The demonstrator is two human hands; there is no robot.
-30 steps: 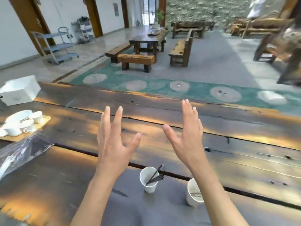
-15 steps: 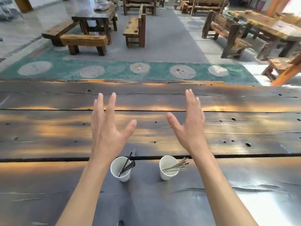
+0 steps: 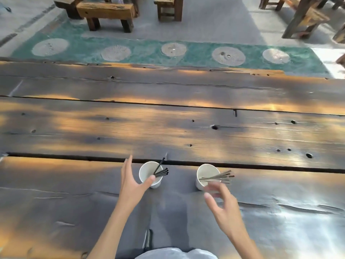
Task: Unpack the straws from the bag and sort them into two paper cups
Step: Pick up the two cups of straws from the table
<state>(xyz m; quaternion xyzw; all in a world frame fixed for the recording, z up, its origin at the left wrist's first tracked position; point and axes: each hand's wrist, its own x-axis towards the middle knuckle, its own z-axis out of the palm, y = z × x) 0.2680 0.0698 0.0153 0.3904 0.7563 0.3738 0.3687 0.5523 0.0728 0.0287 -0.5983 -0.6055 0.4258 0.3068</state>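
Two white paper cups stand side by side on the dark wooden table. The left cup [image 3: 147, 171] holds several black straws [image 3: 161, 171] leaning to the right. The right cup [image 3: 204, 174] holds several brown straws [image 3: 217, 177] that stick out rightward over its rim. My left hand [image 3: 130, 181] is spread open just left of the left cup, thumb tip at its near rim. My right hand [image 3: 222, 204] hovers open in front of the right cup, fingers curled and blurred, holding nothing. No bag is in view.
The plank table [image 3: 168, 128] has a long dark gap running across just behind the cups. Beyond its far edge lie a green floor strip [image 3: 149, 53] with round stone discs and wooden benches [image 3: 106, 12].
Both hands have dropped from raised, spread positions above the table down to the cups. The view has tilted downward and swung right, so the bag and tea set at the left are out of frame.
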